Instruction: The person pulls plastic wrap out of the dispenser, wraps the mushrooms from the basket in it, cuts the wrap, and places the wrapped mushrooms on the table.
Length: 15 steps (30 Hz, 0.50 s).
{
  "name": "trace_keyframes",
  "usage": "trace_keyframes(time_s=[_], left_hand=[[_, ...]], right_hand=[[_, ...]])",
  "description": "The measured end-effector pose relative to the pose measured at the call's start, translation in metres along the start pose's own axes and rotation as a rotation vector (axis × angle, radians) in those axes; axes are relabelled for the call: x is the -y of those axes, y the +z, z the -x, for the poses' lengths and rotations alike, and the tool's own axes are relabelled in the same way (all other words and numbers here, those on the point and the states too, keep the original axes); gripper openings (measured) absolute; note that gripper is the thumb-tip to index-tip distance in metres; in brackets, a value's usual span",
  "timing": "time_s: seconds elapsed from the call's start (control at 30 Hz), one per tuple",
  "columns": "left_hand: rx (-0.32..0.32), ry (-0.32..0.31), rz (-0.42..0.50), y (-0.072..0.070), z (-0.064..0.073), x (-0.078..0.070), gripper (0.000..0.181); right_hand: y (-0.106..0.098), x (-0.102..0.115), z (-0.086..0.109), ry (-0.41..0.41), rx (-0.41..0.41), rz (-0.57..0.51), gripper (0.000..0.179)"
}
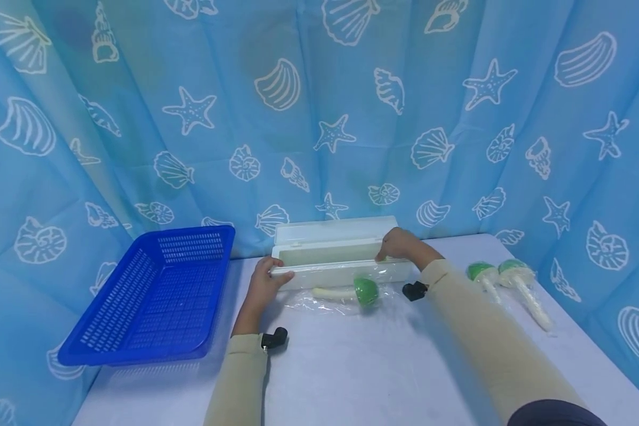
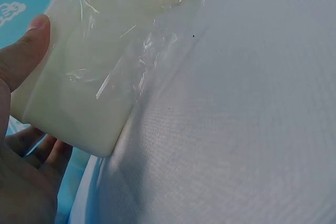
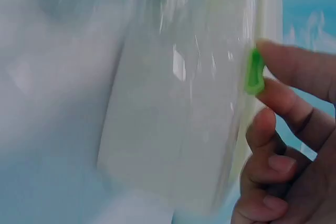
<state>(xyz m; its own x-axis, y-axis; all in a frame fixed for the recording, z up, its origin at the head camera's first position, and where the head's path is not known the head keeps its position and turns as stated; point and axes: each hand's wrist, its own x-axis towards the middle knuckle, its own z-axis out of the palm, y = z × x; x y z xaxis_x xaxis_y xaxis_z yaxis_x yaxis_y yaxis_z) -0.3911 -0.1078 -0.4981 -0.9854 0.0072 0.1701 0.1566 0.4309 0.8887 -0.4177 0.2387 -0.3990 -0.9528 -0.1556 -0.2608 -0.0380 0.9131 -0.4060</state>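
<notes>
A long white cling film dispenser (image 1: 319, 277) lies across the table with its lid (image 1: 346, 231) raised at the back. Clear film (image 1: 303, 300) hangs over its front and spreads onto the table. Against the front is a mushroom-shaped piece (image 1: 366, 291) with a green cap and pale stem, overlapped by the film. My left hand (image 1: 262, 289) grips the dispenser's left end, thumb on the front face and fingers around the end. Near the other end, my right hand (image 1: 399, 244) pinches a small green slide cutter (image 3: 255, 72) at the dispenser's front rim.
Two more green-capped pieces (image 1: 481, 272) (image 1: 516, 273), wrapped in film, lie at the table's right side. On the left stands a blue plastic basket (image 1: 226, 260). A blue shell-patterned curtain (image 1: 319, 89) hangs right behind the table.
</notes>
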Motion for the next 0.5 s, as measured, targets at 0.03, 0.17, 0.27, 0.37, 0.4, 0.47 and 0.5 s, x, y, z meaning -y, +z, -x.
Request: trace_keyframes(time_s=[0.03, 0.17, 0.27, 0.37, 0.4, 0.47, 0.5], left_hand=[[-0.002, 0.001, 0.0, 0.0, 0.0, 0.0, 0.026], [-0.003, 0.01, 0.014, 0.001, 0.0, 0.0, 0.026], [0.002, 0.011, 0.024, -0.001, 0.0, 0.001, 0.027], [0.013, 0.007, 0.032, -0.003, 0.0, 0.002, 0.028], [0.008, 0.014, 0.039, -0.002, 0.0, 0.003, 0.028], [0.0, 0.022, 0.053, 0.001, 0.001, 0.002, 0.027], [-0.004, 0.021, 0.055, 0.003, 0.001, 0.001, 0.026]], right_hand=[[-0.004, -0.01, 0.003, 0.026, 0.001, -0.015, 0.049], [-0.014, -0.049, 0.011, 0.116, -0.006, -0.053, 0.046], [-0.014, -0.062, 0.014, 0.106, -0.013, -0.091, 0.032], [-0.009, -0.064, 0.015, 0.062, -0.039, -0.129, 0.028], [-0.008, -0.063, 0.016, 0.057, -0.048, -0.147, 0.027], [-0.005, -0.062, 0.018, 0.06, -0.076, -0.177, 0.022], [-0.004, -0.061, 0.019, 0.054, -0.087, -0.185, 0.02]])
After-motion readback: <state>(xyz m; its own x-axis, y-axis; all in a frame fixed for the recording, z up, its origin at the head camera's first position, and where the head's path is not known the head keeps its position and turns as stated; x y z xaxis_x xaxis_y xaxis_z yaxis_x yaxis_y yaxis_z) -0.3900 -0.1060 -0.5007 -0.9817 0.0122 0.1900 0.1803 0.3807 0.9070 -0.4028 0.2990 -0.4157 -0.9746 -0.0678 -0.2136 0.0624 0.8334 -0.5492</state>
